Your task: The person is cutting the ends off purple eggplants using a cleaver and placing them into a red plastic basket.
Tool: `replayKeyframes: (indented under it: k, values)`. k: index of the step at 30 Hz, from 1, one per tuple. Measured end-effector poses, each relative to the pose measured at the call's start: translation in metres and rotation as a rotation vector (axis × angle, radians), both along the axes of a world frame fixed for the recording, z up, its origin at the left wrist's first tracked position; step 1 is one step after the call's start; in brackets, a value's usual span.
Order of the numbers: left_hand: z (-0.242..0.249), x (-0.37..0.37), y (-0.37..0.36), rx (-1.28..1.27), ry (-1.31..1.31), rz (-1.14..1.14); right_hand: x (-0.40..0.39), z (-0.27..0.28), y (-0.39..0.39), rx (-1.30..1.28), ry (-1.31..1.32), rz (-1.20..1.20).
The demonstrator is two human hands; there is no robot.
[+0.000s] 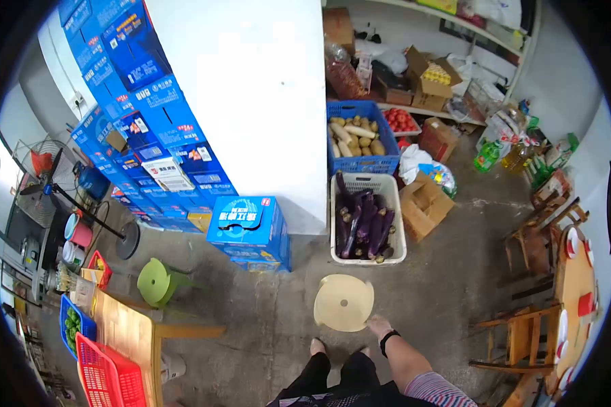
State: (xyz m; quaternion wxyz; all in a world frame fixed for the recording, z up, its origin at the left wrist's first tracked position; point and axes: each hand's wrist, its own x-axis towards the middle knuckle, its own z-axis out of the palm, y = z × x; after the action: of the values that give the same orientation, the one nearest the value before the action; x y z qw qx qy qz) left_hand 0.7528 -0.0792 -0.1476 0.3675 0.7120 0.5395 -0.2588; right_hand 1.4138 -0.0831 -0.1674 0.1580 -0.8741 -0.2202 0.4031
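Observation:
My right hand (379, 327), with a black band at the wrist, is at the near right edge of a cream plastic stool (329, 308). Its fingers appear closed on the stool's rim, though they show only small. The stool has a rounded top with a hole in the middle and stands on the floor in front of my feet. My left hand is out of view. Just beyond the stool, a white plastic crate (403, 254) holds several long purple eggplants (363, 227).
Behind the crate is a blue crate (363, 165) of potatoes and white radishes. An open cardboard box (424, 207) stands to its right. Blue cartons (248, 227) are stacked at left, near a green stool (155, 281). Wooden chairs (523, 339) and a table (577, 292) line the right.

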Motion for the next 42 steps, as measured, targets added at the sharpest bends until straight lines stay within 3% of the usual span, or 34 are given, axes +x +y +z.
replayKeyframes:
  k: [4,6,8,10,11,13,17,21,25,28,32,34,36,38,40,41,42]
  values:
    - [0.019,-0.003,-0.032,0.124,0.149,-0.176,0.009,-0.006,0.029,0.072,0.011,-0.121]
    - [0.034,-0.016,-0.051,-0.048,0.156,-0.035,0.004,-0.045,0.026,0.214,0.080,-0.256]
    - [0.052,-0.012,-0.067,-0.109,0.179,-0.009,0.003,-0.108,0.018,0.302,0.164,-0.346]
    - [0.065,-0.006,-0.083,-0.140,0.207,-0.009,0.003,-0.133,0.022,0.450,0.219,-0.480]
    - [0.070,-0.004,-0.089,-0.154,0.219,-0.005,0.001,-0.119,0.029,0.427,0.237,-0.473]
    - [0.078,0.000,-0.104,-0.186,0.241,-0.004,0.004,-0.058,0.046,0.373,0.406,-0.763]
    - [0.090,0.009,-0.128,-0.231,0.267,-0.002,0.022,-0.127,0.036,0.358,0.442,-0.591]
    - [0.099,0.016,-0.143,-0.271,0.284,-0.017,0.030,-0.089,0.038,0.344,0.720,-0.673]
    - [0.104,0.023,-0.157,-0.287,0.295,-0.040,0.047,-0.081,0.031,0.341,0.753,-0.680]
    - [0.105,0.028,-0.158,-0.294,0.294,-0.067,0.084,-0.106,0.004,0.476,0.773,-0.656]
    - [0.101,0.036,-0.148,-0.296,0.285,-0.110,0.158,-0.055,-0.067,0.546,0.808,-0.736]
    - [0.100,0.039,-0.143,-0.299,0.285,-0.135,0.199,-0.078,-0.130,0.498,0.649,-0.820]
    - [0.098,0.042,-0.138,-0.304,0.278,-0.167,0.222,-0.051,-0.171,0.500,0.608,-0.917]
    - [0.096,0.048,-0.128,-0.310,0.275,-0.197,0.246,-0.068,-0.218,0.440,0.575,-1.021]
    - [0.096,0.063,-0.121,-0.365,0.450,-0.523,0.251,-0.079,-0.248,0.486,0.518,-1.035]
    - [0.104,0.073,-0.123,-0.329,0.410,0.097,0.252,-0.085,-0.261,0.534,0.457,-1.048]
    - [0.109,0.080,-0.120,-0.331,0.414,0.100,0.253,-0.090,-0.267,0.583,0.396,-1.061]
